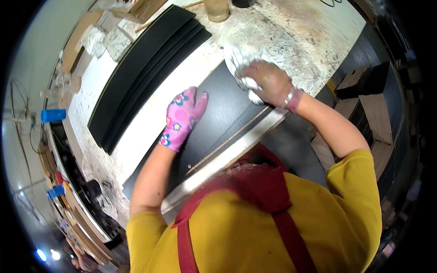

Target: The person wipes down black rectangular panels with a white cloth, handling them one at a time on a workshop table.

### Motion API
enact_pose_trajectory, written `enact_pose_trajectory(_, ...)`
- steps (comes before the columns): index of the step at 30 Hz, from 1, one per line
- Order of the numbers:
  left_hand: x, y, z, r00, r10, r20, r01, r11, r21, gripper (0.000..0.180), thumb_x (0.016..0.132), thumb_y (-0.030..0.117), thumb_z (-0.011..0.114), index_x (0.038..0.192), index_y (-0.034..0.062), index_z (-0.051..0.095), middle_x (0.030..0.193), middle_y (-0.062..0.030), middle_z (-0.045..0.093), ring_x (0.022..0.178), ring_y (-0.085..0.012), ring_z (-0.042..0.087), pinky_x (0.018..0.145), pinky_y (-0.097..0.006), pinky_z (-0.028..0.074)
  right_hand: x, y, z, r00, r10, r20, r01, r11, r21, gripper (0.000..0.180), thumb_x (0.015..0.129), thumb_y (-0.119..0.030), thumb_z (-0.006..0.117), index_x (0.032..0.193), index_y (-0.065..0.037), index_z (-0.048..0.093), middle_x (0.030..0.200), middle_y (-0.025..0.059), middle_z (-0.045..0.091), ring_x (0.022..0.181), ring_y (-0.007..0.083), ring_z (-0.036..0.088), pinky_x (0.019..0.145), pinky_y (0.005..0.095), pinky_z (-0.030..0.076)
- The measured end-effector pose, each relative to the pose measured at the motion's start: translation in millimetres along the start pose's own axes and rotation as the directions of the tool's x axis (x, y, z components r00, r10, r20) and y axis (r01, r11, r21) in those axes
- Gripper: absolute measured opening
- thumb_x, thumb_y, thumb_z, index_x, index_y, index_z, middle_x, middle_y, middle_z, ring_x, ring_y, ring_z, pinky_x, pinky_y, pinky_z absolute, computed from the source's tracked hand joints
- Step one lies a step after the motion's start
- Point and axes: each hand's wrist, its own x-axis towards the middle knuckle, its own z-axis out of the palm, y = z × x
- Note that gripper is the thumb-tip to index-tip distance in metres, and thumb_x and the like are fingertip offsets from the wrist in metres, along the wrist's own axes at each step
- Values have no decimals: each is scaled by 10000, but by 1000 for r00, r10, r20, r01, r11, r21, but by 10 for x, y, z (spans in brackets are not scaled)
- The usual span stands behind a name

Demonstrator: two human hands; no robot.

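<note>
A dark grey flat panel lies on the worktable along its front edge. My left hand, in a pink flowered glove, rests flat on it with the thumb apart from the fingers. At the panel's right end my right hand, in a stained glove, is closed on a crumpled white cloth. The cloth lies against the end of the panel and the tabletop, and is slightly blurred. A thin light brown strip shows along the panel's near side.
Behind the panel lies a stack of black boards. Beyond it are crumpled white bundles and a jar of cloudy liquid. The stained worktable has a pale metal edge before me. Open boxes stand at right.
</note>
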Motion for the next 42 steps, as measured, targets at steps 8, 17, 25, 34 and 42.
enact_pose_trajectory(8, 39, -114, 27, 999, -39, -9, 38, 999, -25, 539, 953, 480, 459, 1166, -1, 571, 972, -241, 666, 924, -387, 649, 834, -431, 509, -231, 20, -172, 988, -27, 150, 47, 990, -132, 329, 750, -128, 693, 1070, -157, 626, 969, 99, 623, 919, 291, 609, 790, 403, 512)
enact_pose_trajectory(17, 70, -173, -35, 995, -89, 47, 94, 988, -121, 568, 949, 535, 430, 1176, 32, 564, 833, -190, 667, 844, -340, 664, 795, -415, 513, 770, 62, -366, 849, 453, 274, -404, 889, -216, 325, 865, -210, 561, 1167, -108, 622, 1053, 83, 672, 912, 217, 653, 747, 370, 523)
enact_pose_trajectory(25, 451, 158, 83, 982, 73, -173, -108, 974, -200, 579, 946, 491, 496, 1327, 56, 499, 1090, -199, 635, 926, -345, 649, 847, -399, 508, 194, 260, -773, 861, 496, 116, -494, 758, 427, 441, 861, -192, 682, 1268, -75, 556, 999, 109, 672, 825, 181, 639, 747, 319, 511)
enact_pose_trajectory(34, 550, 177, 333, 965, 207, -160, -247, 924, -292, 572, 954, 471, 479, 1326, 36, 505, 1058, -208, 665, 983, -342, 638, 861, -392, 501, 296, 189, 51, 948, 317, -25, -318, 937, -146, 334, 783, -142, 678, 1104, -123, 587, 1011, 134, 610, 943, 338, 585, 808, 412, 483)
enact_pose_trajectory(42, 602, 123, 395, 950, 252, -185, -296, 915, -274, 539, 955, 472, 477, 1293, 58, 548, 1032, -183, 672, 985, -329, 642, 849, -383, 509, -64, 137, -182, 987, 34, 157, 13, 958, -287, 366, 722, -84, 654, 1083, -99, 593, 1051, 121, 625, 959, 325, 588, 835, 422, 472)
